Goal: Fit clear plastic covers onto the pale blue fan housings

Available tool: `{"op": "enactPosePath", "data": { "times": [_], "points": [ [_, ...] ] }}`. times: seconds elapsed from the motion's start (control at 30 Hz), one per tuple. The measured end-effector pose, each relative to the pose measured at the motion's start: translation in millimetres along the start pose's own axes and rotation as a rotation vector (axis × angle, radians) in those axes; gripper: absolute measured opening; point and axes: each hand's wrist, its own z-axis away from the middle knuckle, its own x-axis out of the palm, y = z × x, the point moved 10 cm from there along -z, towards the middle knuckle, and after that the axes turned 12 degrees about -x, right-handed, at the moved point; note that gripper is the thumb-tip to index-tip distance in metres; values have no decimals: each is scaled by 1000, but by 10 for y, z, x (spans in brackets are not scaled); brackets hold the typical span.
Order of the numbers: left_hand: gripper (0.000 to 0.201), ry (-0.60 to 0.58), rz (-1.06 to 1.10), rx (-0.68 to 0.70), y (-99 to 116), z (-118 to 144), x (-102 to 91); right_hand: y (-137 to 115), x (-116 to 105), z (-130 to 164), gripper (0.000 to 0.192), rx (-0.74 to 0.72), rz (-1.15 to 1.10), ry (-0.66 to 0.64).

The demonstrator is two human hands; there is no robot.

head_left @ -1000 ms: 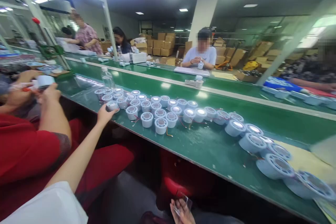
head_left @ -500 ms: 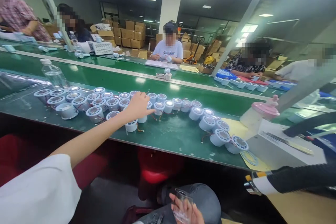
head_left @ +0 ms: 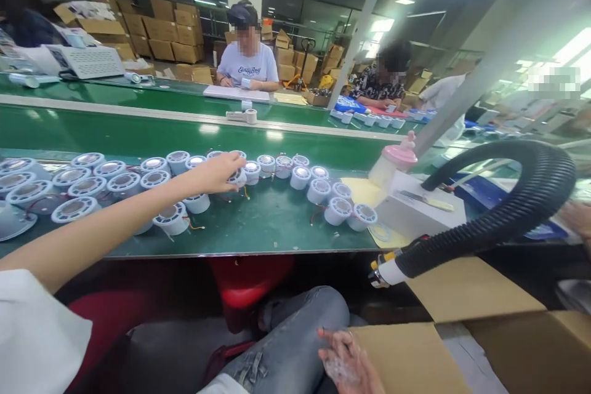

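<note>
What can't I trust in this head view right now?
- Left hand: its fingers cover the white round housing, so the grip is unclear.
- Right hand: holds something clear, too blurred to name, by the bottom edge.
- Far-left housings: cut off by the frame edge.
- Black hose: its far end runs behind the cardboard box.

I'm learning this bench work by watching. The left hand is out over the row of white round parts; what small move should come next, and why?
Probably close the left hand on the white part under its fingertips and lift it. The hand already rests on it, while the right hand waits in the lap with a small clear piece.
</note>
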Motion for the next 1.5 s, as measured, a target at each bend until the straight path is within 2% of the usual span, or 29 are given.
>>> {"op": "enactPosePath", "data": {
  "times": [0.07,0.1,0.13,0.23,0.3,0.37,0.4,0.43,0.5,0.57,0.63,0.73,0.8,0.87,0.93,1.0,1.1,1.2,1.27,1.33,1.43,1.47,1.5],
  "points": [
    [45,37,188,-86,36,137,-112,-219,97,19,47,-160,253,-22],
    [42,16,324,-138,70,225,-88,-371,210,50,44,-271,408,-52],
    [39,-67,541,-204,118,324,25,-536,382,102,42,-398,576,-106],
    [44,-410,835,-235,583,702,601,-932,1106,351,44,-783,1109,-339],
    [44,-771,1009,-206,1022,1046,1065,-1115,1527,516,51,-1020,1385,-427],
    [40,-1101,1139,-183,1398,1398,1382,-1238,1787,594,53,-1163,1580,-440],
    [38,-1200,1147,-156,1531,1528,1465,-1269,1863,602,52,-1195,1661,-439],
    [35,-1229,1114,-104,1626,1602,1502,-1282,1906,594,50,-1200,1734,-435],
    [29,-1139,997,45,1750,1631,1461,-1270,1940,577,48,-1189,1846,-437],
    [25,-955,827,183,1814,1596,1345,-1241,1939,571,49,-1173,1914,-443],
    [24,-793,656,232,1818,1567,1254,-1226,1907,542,44,-1129,1966,-424],
    [22,-693,574,233,1807,1581,1196,-1184,1813,445,27,-973,1973,-456],
    [18,-650,655,222,1797,1590,1164,-1129,1744,392,23,-828,1853,-542],
    [18,-582,756,173,1741,1576,1148,-1099,1679,369,18,-686,1639,-592],
    [33,-513,844,108,1663,1569,1168,-1126,1629,366,5,-599,1417,-567],
    [53,-476,894,85,1625,1590,1221,-1185,1596,372,12,-572,1261,-509],
    [68,-433,890,170,1657,1645,1272,-1250,1526,354,21,-529,1115,-413],
    [68,-443,876,250,1697,1696,1310,-1262,1379,291,21,-417,954,-290],
    [68,-535,923,247,1716,1733,1360,-1246,1281,251,21,-342,859,-228],
    [69,-679,1028,204,1738,1783,1416,-1217,1214,223,18,-281,736,-205],
    [67,-841,1214,108,1757,1855,1446,-1186,1245,234,11,-269,560,-300],
    [65,-863,1266,69,1748,1868,1446,-1197,1297,264,7,-309,576,-373],
    [64,-874,1308,27,1731,1879,1446,-1216,1358,310,15,-376,647,-454]
  ]
}}
